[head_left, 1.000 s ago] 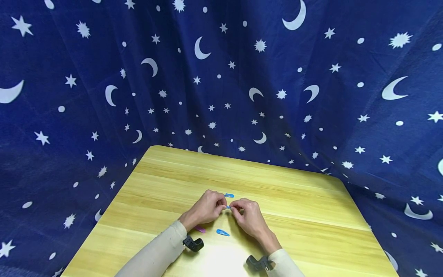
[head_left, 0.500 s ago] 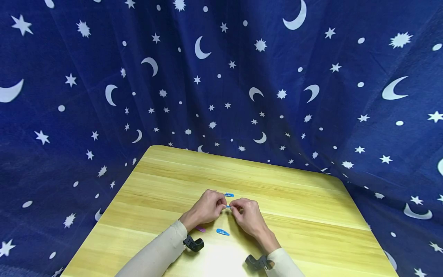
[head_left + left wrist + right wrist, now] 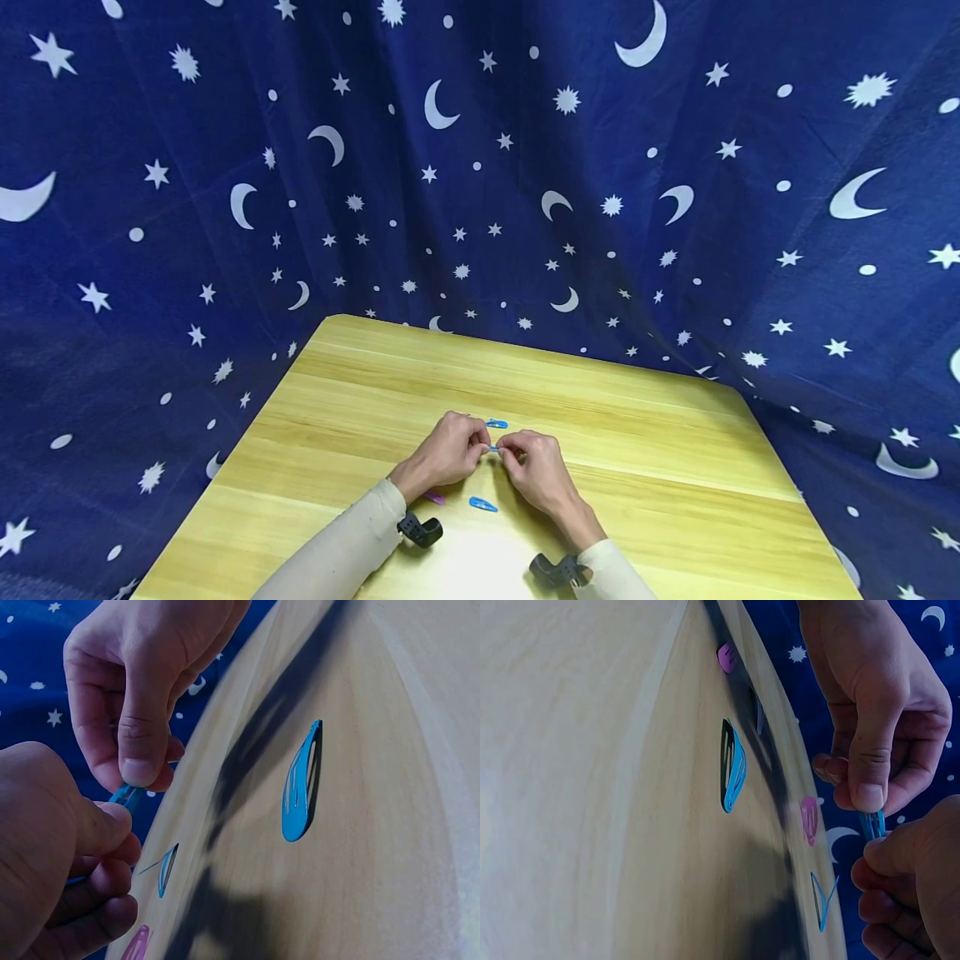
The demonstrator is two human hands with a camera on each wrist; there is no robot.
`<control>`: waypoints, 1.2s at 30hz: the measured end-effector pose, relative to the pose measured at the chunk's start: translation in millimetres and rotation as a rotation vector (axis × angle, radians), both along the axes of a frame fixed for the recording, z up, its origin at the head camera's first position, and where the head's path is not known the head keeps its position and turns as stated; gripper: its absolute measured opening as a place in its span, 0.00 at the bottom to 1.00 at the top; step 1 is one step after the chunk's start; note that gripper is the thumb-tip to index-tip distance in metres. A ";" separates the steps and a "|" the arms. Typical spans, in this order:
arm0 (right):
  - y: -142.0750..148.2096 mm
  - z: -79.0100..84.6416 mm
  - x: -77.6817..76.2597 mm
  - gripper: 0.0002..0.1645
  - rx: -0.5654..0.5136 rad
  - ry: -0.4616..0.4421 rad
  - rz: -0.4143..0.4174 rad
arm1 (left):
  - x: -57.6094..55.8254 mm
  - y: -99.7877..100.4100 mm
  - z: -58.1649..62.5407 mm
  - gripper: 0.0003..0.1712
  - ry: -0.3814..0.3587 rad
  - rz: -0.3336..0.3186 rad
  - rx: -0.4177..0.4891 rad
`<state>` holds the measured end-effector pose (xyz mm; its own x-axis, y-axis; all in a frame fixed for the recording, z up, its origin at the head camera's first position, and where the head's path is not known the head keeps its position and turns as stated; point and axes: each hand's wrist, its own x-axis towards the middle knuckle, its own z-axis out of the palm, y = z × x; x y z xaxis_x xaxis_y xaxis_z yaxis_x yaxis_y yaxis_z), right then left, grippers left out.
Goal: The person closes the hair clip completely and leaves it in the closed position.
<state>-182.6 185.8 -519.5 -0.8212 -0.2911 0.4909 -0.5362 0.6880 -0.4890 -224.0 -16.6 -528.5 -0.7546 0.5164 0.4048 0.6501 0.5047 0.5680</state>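
Pale yellow wood-grain tabletop point(image 3: 660, 442) reaches well past both hands to its far, left and right edges; dark blue fabric curtain point(image 3: 480, 167) with white moons and stars hangs behind and at both sides. Left hand point(image 3: 452, 447) and right hand point(image 3: 538, 468) nearly meet, raised off the wood, each pinching one end of a slim blue hair clip point(image 3: 129, 796) between thumb and fingers. Fingertips hide both ends, so can't tell whether it's snapped. Just beyond the hands lies a second blue clip point(image 3: 823, 904), arms spread in a V; near it, a light pink clip point(image 3: 809, 821), mostly hidden by the left hand from the head view. A teardrop-shaped blue clip point(image 3: 483, 504) lies nearer the person, between the forearms. A magenta clip point(image 3: 726, 658) pokes out by the left wrist, partly blocked by the arm; a dark clip point(image 3: 757, 711) sits in shadow, colour unclear.
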 end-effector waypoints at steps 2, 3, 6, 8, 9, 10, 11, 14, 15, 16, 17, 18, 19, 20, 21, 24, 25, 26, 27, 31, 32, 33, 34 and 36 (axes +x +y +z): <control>-0.2 0.0 -0.1 0.09 0.002 0.001 -0.001 | 0.1 0.1 -0.1 0.10 0.005 0.002 0.001; -0.2 -0.2 -0.2 0.09 0.002 0.004 -0.002 | 0.3 0.1 -0.1 0.10 0.009 0.003 0.001; -0.4 -0.5 -0.4 0.09 0.001 0.010 -0.001 | 1.0 0.2 0.2 0.09 0.019 0.007 0.000; -0.3 -0.9 -0.4 0.09 0.001 0.016 0.000 | 0.9 0.4 -0.5 0.09 0.024 0.009 0.001; -0.2 -1.2 -0.5 0.09 0.002 0.020 0.000 | 1.2 0.5 -0.4 0.09 0.025 0.011 0.000; -0.3 -1.3 -0.6 0.09 0.003 0.022 -0.001 | 1.2 0.6 -0.6 0.10 0.027 0.012 0.001; -0.3 -1.4 -0.7 0.09 0.003 0.026 -0.002 | 1.5 0.8 -0.5 0.10 0.026 0.014 0.001; -0.4 -1.6 -0.9 0.09 0.005 0.030 -0.008 | 2.0 1.3 0.1 0.10 0.030 0.019 0.002; -0.7 -1.5 -1.0 0.09 0.003 0.029 -0.010 | 2.3 1.5 0.5 0.10 0.032 0.025 0.001; -1.1 -1.3 -1.0 0.08 0.002 0.025 -0.012 | 2.4 1.7 0.6 0.10 0.034 0.030 -0.001; -1.5 -1.2 -1.1 0.08 0.002 0.018 -0.015 | 2.8 1.8 1.0 0.09 0.035 0.038 -0.003; -1.9 -0.9 -1.2 0.08 -0.001 0.010 -0.018 | 2.8 1.9 1.1 0.09 0.037 0.045 -0.005; -2.4 -0.6 -1.3 0.07 -0.003 -0.001 -0.021 | 2.7 1.9 1.0 0.09 0.037 0.051 -0.006; -2.9 -0.4 -1.3 0.07 -0.004 -0.013 -0.025 | 2.7 2.0 1.1 0.09 0.036 0.057 -0.008; -3.2 -0.1 -1.2 0.07 -0.005 -0.025 -0.028 | 2.9 2.0 1.5 0.08 0.033 0.062 -0.010; -4.0 0.2 -0.8 0.07 -0.004 -0.059 -0.042 | 3.0 1.5 1.6 0.08 0.022 0.063 -0.015; -4.0 0.1 -0.6 0.06 -0.001 -0.067 -0.046 | 3.0 1.3 1.7 0.08 0.017 0.062 -0.018; -4.0 0.0 -0.3 0.06 0.002 -0.074 -0.048 | 3.0 1.1 1.9 0.08 0.012 0.061 -0.022; -3.9 -0.1 0.0 0.06 0.003 -0.079 -0.050 | 2.9 0.8 1.8 0.08 0.006 0.061 -0.025; -3.1 -0.4 1.1 0.07 0.008 -0.093 -0.048 | 1.7 -0.3 2.0 0.08 -0.019 0.052 -0.036; -2.8 -0.4 1.4 0.07 0.007 -0.095 -0.045 | 1.3 -0.6 2.0 0.08 -0.022 0.049 -0.038; -2.6 -0.6 1.5 0.07 0.006 -0.094 -0.042 | 0.8 -0.9 2.1 0.08 -0.025 0.046 -0.042; -2.4 -0.8 1.7 0.07 0.006 -0.093 -0.041 | 0.4 -1.3 2.3 0.08 -0.028 0.042 -0.044; -2.0 -0.8 2.1 0.07 0.009 -0.090 -0.035 | -0.7 -1.9 2.6 0.07 -0.033 0.036 -0.055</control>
<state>-180.5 183.8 -520.3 -0.8718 -0.2651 0.4120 -0.4656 0.7100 -0.5283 -224.8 -18.5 -525.9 -0.7859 0.5092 0.3508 0.6119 0.5586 0.5599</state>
